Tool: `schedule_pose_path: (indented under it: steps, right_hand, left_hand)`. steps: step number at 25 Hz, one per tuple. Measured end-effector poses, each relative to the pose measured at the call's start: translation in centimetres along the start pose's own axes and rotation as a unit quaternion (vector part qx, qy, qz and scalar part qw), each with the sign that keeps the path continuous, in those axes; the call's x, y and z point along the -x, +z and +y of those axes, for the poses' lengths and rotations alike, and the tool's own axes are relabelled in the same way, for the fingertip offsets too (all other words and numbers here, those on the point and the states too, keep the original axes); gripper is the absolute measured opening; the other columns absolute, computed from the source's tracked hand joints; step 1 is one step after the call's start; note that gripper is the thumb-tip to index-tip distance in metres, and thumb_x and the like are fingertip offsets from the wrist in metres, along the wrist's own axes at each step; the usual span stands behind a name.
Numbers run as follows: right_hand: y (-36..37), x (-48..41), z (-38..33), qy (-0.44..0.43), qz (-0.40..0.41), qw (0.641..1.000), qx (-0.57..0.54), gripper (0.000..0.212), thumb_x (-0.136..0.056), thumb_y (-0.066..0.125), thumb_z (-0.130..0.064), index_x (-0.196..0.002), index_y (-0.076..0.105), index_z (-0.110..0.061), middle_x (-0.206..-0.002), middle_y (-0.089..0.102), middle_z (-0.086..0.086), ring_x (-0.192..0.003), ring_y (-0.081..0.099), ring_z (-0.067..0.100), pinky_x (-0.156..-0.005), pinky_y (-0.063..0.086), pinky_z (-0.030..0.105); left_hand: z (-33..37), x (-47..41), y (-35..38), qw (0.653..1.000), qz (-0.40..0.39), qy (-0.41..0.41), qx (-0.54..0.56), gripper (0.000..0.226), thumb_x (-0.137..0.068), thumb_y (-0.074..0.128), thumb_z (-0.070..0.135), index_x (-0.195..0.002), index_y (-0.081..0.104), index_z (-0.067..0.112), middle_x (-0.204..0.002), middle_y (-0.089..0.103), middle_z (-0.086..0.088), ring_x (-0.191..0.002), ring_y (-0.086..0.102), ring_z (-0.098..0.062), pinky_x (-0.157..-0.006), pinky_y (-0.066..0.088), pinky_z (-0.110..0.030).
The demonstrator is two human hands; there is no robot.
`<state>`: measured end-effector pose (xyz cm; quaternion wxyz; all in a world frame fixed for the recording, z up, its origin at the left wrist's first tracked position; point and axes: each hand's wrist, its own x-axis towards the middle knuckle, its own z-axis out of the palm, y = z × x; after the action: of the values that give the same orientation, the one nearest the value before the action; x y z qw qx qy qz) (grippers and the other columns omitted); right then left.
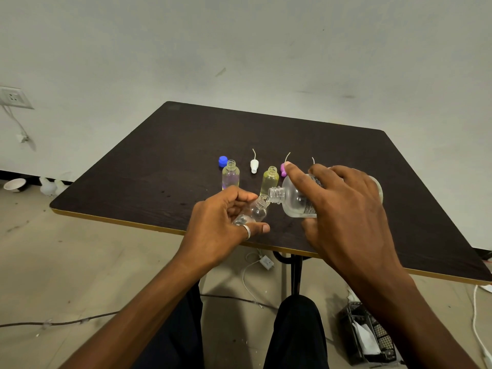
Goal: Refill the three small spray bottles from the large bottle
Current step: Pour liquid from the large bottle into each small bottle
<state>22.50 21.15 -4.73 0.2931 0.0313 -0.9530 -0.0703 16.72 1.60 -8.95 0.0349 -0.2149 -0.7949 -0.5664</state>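
Two small bottles [230, 175] look filled; the left hand [226, 219] grips the seemingly empty third bottle [255, 211], mouth to the tipped large bottle [292, 198] that the right hand [343, 209] clasps. Spray tops [254, 166] lie unfitted.

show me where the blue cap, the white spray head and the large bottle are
blue cap [223, 160]: head view, on the middle of the cap.
white spray head [254, 165]: head view, on its white body below the thin tube.
large bottle [295, 199]: head view, on the clear shoulder just behind the neck.

We get one head view, looking forward and down, close over the tabletop [149, 166] toward the wall [239, 49].
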Motion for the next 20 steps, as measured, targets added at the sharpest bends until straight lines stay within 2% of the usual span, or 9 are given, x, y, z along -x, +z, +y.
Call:
schedule_pose_path:
  steps: [20]
  right_hand:
    - [-0.11,-0.05,-0.1,0.001,-0.005,1.0,0.0,0.089,-0.059,0.087,-0.017,-0.14,0.05,-0.023,-0.122,0.064,0.013,-0.112,0.057,0.04,-0.095,0.045,0.058]
  left_hand:
    - [0.01,-0.03,0.02,1.0,-0.004,-0.002,-0.001,0.053,-0.061,0.092,0.024,-0.109,0.069,0.022,-0.101,0.073,0.013,-0.091,0.069,0.006,-0.08,0.055,-0.013]
